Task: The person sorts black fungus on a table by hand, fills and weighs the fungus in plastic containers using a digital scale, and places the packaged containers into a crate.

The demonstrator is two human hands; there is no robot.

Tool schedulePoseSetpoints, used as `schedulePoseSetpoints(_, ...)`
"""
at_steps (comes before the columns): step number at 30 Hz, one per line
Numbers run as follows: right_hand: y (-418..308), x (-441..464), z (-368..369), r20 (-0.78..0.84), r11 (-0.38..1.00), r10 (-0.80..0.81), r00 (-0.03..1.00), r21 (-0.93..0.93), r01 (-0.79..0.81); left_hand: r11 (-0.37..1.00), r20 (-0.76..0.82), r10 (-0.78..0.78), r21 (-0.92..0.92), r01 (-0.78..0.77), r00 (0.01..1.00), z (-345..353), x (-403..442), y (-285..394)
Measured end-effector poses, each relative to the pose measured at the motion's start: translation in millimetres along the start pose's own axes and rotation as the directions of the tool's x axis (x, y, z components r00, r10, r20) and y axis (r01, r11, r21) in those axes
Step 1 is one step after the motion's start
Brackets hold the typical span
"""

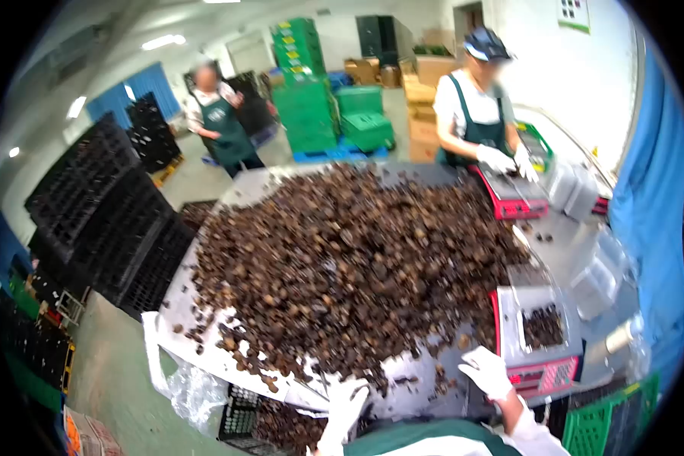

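A large heap of small dark-brown rounded pieces [357,251] covers much of the metal table [403,403]; their exact kind is too small to tell. My left hand [346,403], in a white glove, is at the near edge of the heap, its fingers loosely apart. On the right, my gloved right hand [488,372] hovers by the table with fingers stretched out and nothing visible in them. Next to it stands a red scale [543,374]. A clear plastic tray [515,323] on the scale holds some of the dark pieces [543,327].
Clear plastic boxes [596,277] lie right of the scale. A co-worker in gloves [475,114] handles something at another red scale [520,207]; a second person [224,125] stands behind. A black crate [239,414] sits below the near edge, a green crate [596,425] lower right.
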State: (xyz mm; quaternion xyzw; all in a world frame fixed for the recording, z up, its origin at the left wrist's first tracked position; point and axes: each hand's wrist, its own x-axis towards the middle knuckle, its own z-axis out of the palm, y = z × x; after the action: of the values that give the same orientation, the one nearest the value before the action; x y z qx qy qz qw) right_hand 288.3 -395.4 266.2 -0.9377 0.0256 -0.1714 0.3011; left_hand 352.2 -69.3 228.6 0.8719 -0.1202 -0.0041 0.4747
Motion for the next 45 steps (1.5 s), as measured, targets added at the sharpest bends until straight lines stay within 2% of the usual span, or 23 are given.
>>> schedulePoseSetpoints(1, -1.3, -4.2, 5.6, 0.039, 1.000, -0.025, 0.999, -0.011, 0.026, 0.988, 0.059, 0.104, 0.104, -0.110, 0.993, -2.2, -1.2, -6.0)
schedulePoseSetpoints(3, -0.5, -16.7, 14.0, 0.132, 0.999, 0.033, 0.991, -0.001, -0.033, 0.976, 0.140, 0.085, 0.189, -0.111, 0.987, -3.8, -10.2, -7.9)
schedulePoseSetpoints(4, -6.1, -24.2, 11.4, 0.196, 0.998, 0.056, 0.979, -0.013, -0.054, 0.956, 0.083, 0.181, 0.220, -0.196, 0.980, -0.7, -14.5, -14.5)
schedulePoseSetpoints(5, -4.2, -23.0, 11.7, 0.232, 0.999, 0.043, 0.972, -0.023, -0.039, 0.993, 0.170, 0.009, 0.111, -0.028, 0.985, 6.2, -18.2, -29.2)
schedulePoseSetpoints(7, 10.6, -38.3, 26.5, 0.227, 0.995, -0.038, 0.973, -0.077, 0.057, 0.987, 0.213, 0.037, 0.143, -0.069, 0.976, 11.1, -17.0, -27.9)
schedulePoseSetpoints(9, 12.3, -45.4, 32.9, 0.378, 0.982, 0.067, 0.923, -0.187, 0.005, 0.943, 0.265, 0.183, 0.226, -0.246, 0.947, 16.0, -11.5, -21.5)
schedulePoseSetpoints(11, 15.2, -47.9, 37.6, 0.389, 0.964, 0.164, 0.906, -0.258, -0.064, 0.892, 0.332, 0.261, 0.275, -0.358, 0.906, 26.3, -3.2, -11.7)
schedulePoseSetpoints(17, 3.7, -18.1, 68.8, 0.547, 0.944, 0.312, 0.777, -0.270, -0.190, 0.829, 0.442, 0.323, 0.295, -0.475, 0.837, 69.3, 20.0, -1.9)
schedulePoseSetpoints(21, -9.6, -2.1, 107.5, 0.586, 0.988, 0.155, 0.796, -0.083, -0.131, 0.805, 0.424, 0.391, 0.274, -0.527, 0.817, 70.7, 26.2, -17.0)
schedulePoseSetpoints(23, -20.9, -5.2, 140.0, 0.530, 0.994, -0.082, 0.844, 0.108, 0.029, 0.794, 0.417, 0.397, 0.291, -0.534, 0.818, 61.5, 17.9, -36.2)
schedulePoseSetpoints(25, -38.8, -10.7, 187.5, 0.544, 0.967, -0.238, 0.804, 0.207, 0.146, 0.833, 0.431, 0.289, 0.327, -0.447, 0.855, 31.3, 7.9, -41.0)
schedulePoseSetpoints(26, -64.6, -2.7, 192.6, 0.759, 0.908, -0.145, 0.635, 0.357, -0.220, 0.828, 0.393, 0.325, 0.321, -0.460, 0.860, 12.0, 1.9, -50.8)
schedulePoseSetpoints(27, -92.9, 2.8, 188.8, 0.912, 0.732, -0.144, 0.385, 0.360, -0.578, 0.874, 0.343, 0.214, 0.351, -0.336, 0.915, -14.5, -9.5, -44.4)
schedulePoseSetpoints(28, -108.8, 6.2, 187.2, 0.907, 0.734, -0.155, 0.391, 0.371, -0.569, 0.913, 0.382, -0.014, 0.382, -0.144, 0.924, -39.6, -21.6, -58.7)
schedulePoseSetpoints(31, -140.7, 26.2, 164.9, 0.893, 0.829, -0.367, 0.260, 0.441, -0.343, 0.927, 0.194, -0.196, 0.355, 0.118, 0.961, -105.5, -58.9, -80.7)
schedulePoseSetpoints(33, -99.4, 14.5, 194.6, 0.654, 0.783, -0.503, 0.564, 0.621, -0.022, 0.890, -0.045, -0.319, 0.329, 0.315, 0.947, -124.9, -81.1, -95.7)
schedulePoseSetpoints(34, -99.3, 29.4, 166.1, 0.731, 0.887, -0.379, 0.567, 0.461, -0.002, 0.897, -0.150, -0.344, 0.240, 0.371, 0.927, -123.8, -88.1, -104.7)
schedulePoseSetpoints(35, -76.4, 23.4, 166.3, 0.620, 0.887, -0.361, 0.697, 0.459, 0.051, 0.898, -0.253, -0.374, 0.140, 0.416, 0.892, -120.5, -91.4, -113.0)
schedulePoseSetpoints(36, -82.7, 34.0, 133.5, 0.720, 0.957, -0.179, 0.670, 0.286, -0.052, 0.911, -0.322, -0.379, 0.037, 0.411, 0.868, -111.7, -91.8, -119.3)
schedulePoseSetpoints(37, -66.1, 29.2, 125.5, 0.593, 0.976, -0.195, 0.781, 0.196, 0.095, 0.902, -0.336, -0.399, 0.022, 0.431, 0.853, -104.4, -86.6, -114.7)
schedulePoseSetpoints(38, -48.5, 22.6, 123.7, 0.455, 0.977, -0.169, 0.874, 0.191, 0.090, 0.939, -0.363, -0.285, 0.080, 0.334, 0.887, -94.9, -81.3, -116.6)
schedulePoseSetpoints(41, -7.2, 9.5, 109.5, 0.394, 0.995, -0.037, 0.918, -0.067, 0.069, 0.951, -0.400, -0.024, 0.275, 0.144, 0.916, -65.7, -50.7, -107.4)
schedulePoseSetpoints(45, 21.0, -18.8, 96.2, 0.312, 0.947, 0.091, 0.946, -0.319, 0.014, 0.935, -0.345, -0.016, 0.328, 0.136, 0.939, -42.4, -9.3, -121.6)
